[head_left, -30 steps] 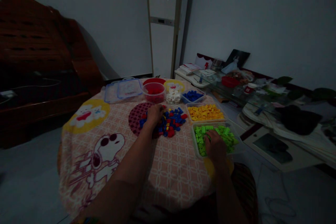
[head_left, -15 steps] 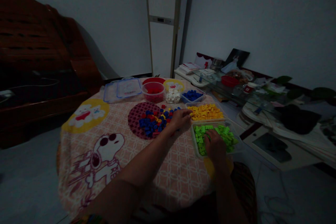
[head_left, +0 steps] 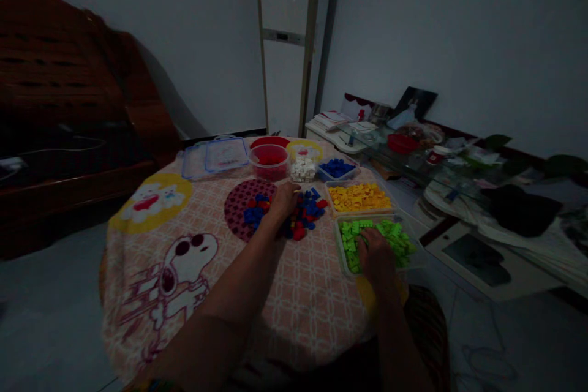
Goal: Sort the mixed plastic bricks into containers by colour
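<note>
My left hand (head_left: 285,199) is over the mixed pile of blue, red and yellow toy bricks (head_left: 305,211). Its fingers are drawn together; a small pale yellowish bit shows at the tips, too dim to name. Part of the pile is hidden under this hand, and part lies on a round dark-red dotted patch (head_left: 234,211). My right hand (head_left: 377,254) rests on the green bricks (head_left: 399,242) in a clear plastic box, thumb and fingers loosely bent and apart. Beyond that box stands a box of yellow bricks (head_left: 361,197).
A box of blue bricks (head_left: 337,168), a heap of white bricks (head_left: 303,168) and a clear tub with red bricks (head_left: 269,162) stand at the back. Clear lids with blue edges (head_left: 215,156) lie at back left. A cluttered glass-topped stand (head_left: 413,162) is on the right.
My left hand has moved left, from the near edge of the yellow box back over the mixed pile. The right hand stays on the green bricks.
</note>
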A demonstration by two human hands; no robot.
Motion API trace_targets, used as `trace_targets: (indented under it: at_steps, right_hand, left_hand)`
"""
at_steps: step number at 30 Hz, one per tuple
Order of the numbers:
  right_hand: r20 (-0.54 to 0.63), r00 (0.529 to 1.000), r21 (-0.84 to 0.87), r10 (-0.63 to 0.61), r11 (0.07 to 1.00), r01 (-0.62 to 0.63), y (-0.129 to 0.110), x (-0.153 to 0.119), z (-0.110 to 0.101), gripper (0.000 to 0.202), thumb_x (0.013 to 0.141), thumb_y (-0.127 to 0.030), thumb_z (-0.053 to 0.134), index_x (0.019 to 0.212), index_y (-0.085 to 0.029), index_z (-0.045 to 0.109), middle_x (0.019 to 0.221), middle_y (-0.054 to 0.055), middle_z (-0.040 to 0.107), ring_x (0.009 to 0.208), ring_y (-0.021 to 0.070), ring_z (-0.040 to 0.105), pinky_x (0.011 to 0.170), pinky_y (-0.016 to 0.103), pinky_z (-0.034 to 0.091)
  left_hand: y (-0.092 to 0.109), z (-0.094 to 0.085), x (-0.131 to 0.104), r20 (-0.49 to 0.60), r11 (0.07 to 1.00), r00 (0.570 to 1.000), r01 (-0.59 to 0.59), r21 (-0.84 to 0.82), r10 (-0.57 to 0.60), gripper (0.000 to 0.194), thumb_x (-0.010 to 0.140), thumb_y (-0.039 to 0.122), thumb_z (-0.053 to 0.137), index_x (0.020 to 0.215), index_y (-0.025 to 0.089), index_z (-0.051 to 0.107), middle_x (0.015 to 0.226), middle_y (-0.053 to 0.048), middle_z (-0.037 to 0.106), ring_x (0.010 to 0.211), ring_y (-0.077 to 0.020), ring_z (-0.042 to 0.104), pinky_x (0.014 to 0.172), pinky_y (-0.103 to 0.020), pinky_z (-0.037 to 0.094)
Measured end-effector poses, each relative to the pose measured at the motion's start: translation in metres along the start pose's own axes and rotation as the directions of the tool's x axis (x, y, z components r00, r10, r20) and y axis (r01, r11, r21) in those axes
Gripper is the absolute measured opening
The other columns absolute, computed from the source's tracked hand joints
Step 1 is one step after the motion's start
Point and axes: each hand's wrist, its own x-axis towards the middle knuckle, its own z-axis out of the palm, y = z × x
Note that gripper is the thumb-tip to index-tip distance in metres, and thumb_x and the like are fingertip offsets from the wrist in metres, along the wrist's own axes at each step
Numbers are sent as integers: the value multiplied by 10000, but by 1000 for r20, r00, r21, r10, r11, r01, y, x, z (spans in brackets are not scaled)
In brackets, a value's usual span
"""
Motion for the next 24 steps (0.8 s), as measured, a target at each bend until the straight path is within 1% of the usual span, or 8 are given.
trace_targets:
  at_steps: [4, 7, 9, 12, 14, 17, 20, 24]
  right_hand:
    - [-3, 1000, 3, 14, 1000, -14, -1, 0, 0, 254, 946, -210, 463, 997, -134, 700, 1093, 160, 701, 1044, 255, 630, 938, 374, 492]
    - [-5, 1000, -1, 19, 1000, -19, -1, 0, -1, 248, 939, -205, 476, 1005, -128, 702, 1094, 162, 706, 1039, 260, 636, 938, 378, 495]
    - [-5, 1000, -3, 15, 1000, -15, -1, 0, -1, 242, 934, -202, 485, 1005, -122, 702, 1094, 163, 708, 1034, 261, 639, 940, 377, 496]
    - [-6, 1000, -8, 3, 1000, -3, 0, 0, 0, 243, 934, -197, 483, 1005, -118, 702, 1103, 167, 705, 1038, 263, 636, 942, 382, 496]
    - [-10, 1000, -8, 3, 1000, -3, 1, 0, 0, 249, 940, -196, 476, 1017, -120, 700, 1109, 166, 704, 1045, 261, 631, 944, 384, 494]
    - [-6, 1000, -10, 4, 1000, -4, 1, -1, 0, 255, 948, -198, 468, 1020, -121, 700, 1104, 167, 703, 1051, 260, 628, 945, 383, 493]
    - [7, 1000, -20, 4, 1000, -3, 1, -1, 0, 249, 948, -203, 474, 1017, -122, 699, 1109, 165, 701, 1043, 258, 632, 938, 378, 497]
    - [-14, 1000, -18, 14, 1000, -14, 0, -1, 0, 232, 936, -199, 491, 1016, -133, 698, 1098, 157, 706, 1030, 252, 640, 938, 376, 499]
  left_hand:
    - [-7, -8, -2, 81, 996, 996, 16, 83, -23, 333, 886, 158, 530, 1139, 161, 746, 1171, -116, 741, 1090, -244, 686, 991, -330, 507]
    - [-7, -8, -3, 92, 993, 994, 41, 112, -51, 332, 889, 195, 534, 1138, 178, 753, 1141, -117, 752, 1060, -254, 699, 953, -331, 519]
    - [-7, -7, -2, 96, 994, 994, 40, 99, -50, 344, 885, 192, 529, 1146, 180, 753, 1141, -116, 753, 1057, -258, 699, 955, -339, 519]
    - [-8, -5, 0, 115, 1000, 993, -12, 11, 11, 344, 855, 153, 539, 1106, 189, 772, 1129, -91, 761, 1058, -247, 696, 983, -340, 514]
    - [-9, -5, 2, 98, 995, 994, -28, -94, 37, 342, 836, 134, 548, 1083, 190, 779, 1099, -73, 771, 1033, -231, 703, 975, -328, 522]
    - [-13, -7, 4, 0, 979, 1000, 31, -201, -32, 371, 834, 115, 527, 1119, 161, 762, 1096, -74, 772, 1004, -212, 713, 954, -307, 533]
    - [-19, -10, 5, -82, 981, 991, 86, -174, -101, 402, 831, 96, 497, 1134, 155, 754, 1124, -78, 766, 1053, -217, 704, 981, -310, 519]
    - [-21, -11, 2, -43, 995, 995, 89, -51, -91, 414, 828, 92, 491, 1133, 179, 757, 1156, -82, 756, 1110, -225, 685, 1018, -320, 495]
